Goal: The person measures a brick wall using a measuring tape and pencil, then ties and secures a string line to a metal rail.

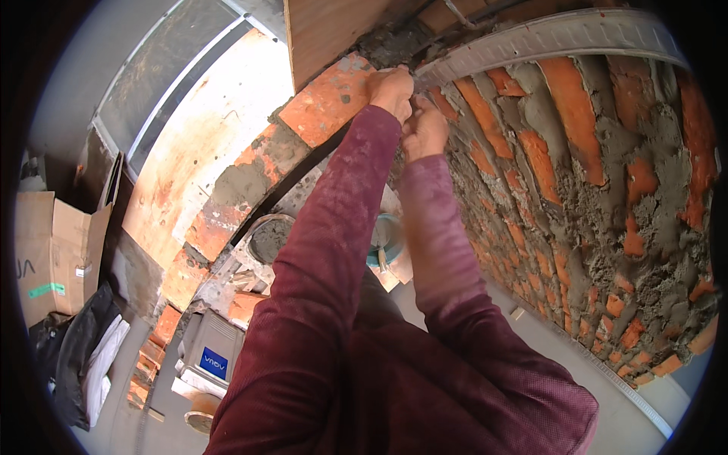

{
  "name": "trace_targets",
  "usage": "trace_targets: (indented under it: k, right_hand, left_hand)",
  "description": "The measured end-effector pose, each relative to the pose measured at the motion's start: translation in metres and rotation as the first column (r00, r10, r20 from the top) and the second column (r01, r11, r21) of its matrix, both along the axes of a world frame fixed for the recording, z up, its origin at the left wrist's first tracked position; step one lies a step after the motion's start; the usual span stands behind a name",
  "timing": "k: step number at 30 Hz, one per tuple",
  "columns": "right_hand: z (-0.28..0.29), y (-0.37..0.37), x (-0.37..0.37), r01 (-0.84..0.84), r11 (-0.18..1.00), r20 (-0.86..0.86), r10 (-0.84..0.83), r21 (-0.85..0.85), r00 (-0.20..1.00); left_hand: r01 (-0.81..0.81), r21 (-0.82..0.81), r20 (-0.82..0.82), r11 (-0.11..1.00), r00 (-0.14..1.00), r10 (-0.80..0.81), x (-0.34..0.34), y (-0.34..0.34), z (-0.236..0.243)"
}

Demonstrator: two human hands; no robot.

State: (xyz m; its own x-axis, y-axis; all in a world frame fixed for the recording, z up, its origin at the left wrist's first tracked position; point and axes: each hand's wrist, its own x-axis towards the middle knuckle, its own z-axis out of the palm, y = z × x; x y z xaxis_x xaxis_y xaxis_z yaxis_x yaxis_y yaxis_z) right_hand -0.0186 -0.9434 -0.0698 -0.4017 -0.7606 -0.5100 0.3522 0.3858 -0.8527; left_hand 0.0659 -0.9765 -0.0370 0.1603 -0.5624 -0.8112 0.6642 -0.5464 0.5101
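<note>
Both of my hands are together at the far corner, where a brick ledge meets a mortar-smeared brick wall [576,129]. My left hand [390,92] is closed, its knuckles up, beside the end brick [326,98] of the ledge. Just to its right and nearer to me, my right hand [425,130] is closed too, by the wall's edge. Whatever the fingers hold is hidden or too small to name. A pale ribbed metal strip [553,38] runs along the wall's edge and ends close to my hands.
Below the ledge stand a bucket of grey mortar [270,238] and a teal bucket [388,235] with a handle sticking out. Wet mortar [241,183] lies on the ledge. A board [205,114] leans behind it. At left are a grey case [211,349] and a cardboard box [61,250].
</note>
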Motion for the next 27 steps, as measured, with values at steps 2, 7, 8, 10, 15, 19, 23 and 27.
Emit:
trace_targets:
  k: [2, 7, 8, 10, 15, 19, 23, 27]
  right_hand:
    - [0.009, 0.004, -0.005, -0.017, 0.999, 0.047, 0.019, -0.041, 0.999]
    - [-0.019, 0.000, -0.007, 0.029, 1.000, 0.093, -0.030, 0.006, 0.995]
    - [-0.010, -0.005, -0.001, 0.028, 1.000, 0.116, -0.029, 0.009, 0.993]
    - [0.006, -0.001, 0.003, 0.084, 0.996, 0.100, -0.086, 0.017, 0.991]
    - [-0.004, 0.009, 0.002, -0.003, 0.999, 0.134, 0.009, -0.044, 0.991]
    - [-0.004, 0.007, -0.013, -0.053, 0.997, 0.381, 0.071, -0.059, 0.922]
    - [0.003, 0.002, -0.026, -0.130, 0.991, 0.590, 0.117, -0.020, 0.799]
    - [0.014, 0.001, -0.021, -0.138, 0.990, 0.590, 0.089, 0.037, 0.803]
  left_hand:
    - [-0.100, -0.083, -0.010, 0.991, 0.995, 0.100, -0.005, -0.004, -0.014]
    - [-0.222, -0.090, -0.166, 0.971, 0.965, 0.205, -0.014, -0.008, -0.026]
    - [-0.248, -0.098, -0.164, 0.964, 0.959, 0.231, -0.007, -0.011, -0.026]
    - [-0.274, -0.086, -0.183, 0.958, 0.949, 0.255, -0.011, -0.006, -0.030]
    - [-0.295, -0.069, -0.173, 0.953, 0.944, 0.280, -0.013, -0.002, -0.021]
    - [-0.210, -0.196, -0.109, 0.958, 0.975, 0.192, -0.008, 0.007, -0.025]
    - [-0.229, -0.158, -0.233, 0.960, 0.954, 0.190, -0.006, 0.016, -0.011]
    - [-0.233, -0.238, -0.207, 0.943, 0.961, 0.185, -0.003, 0.019, -0.019]
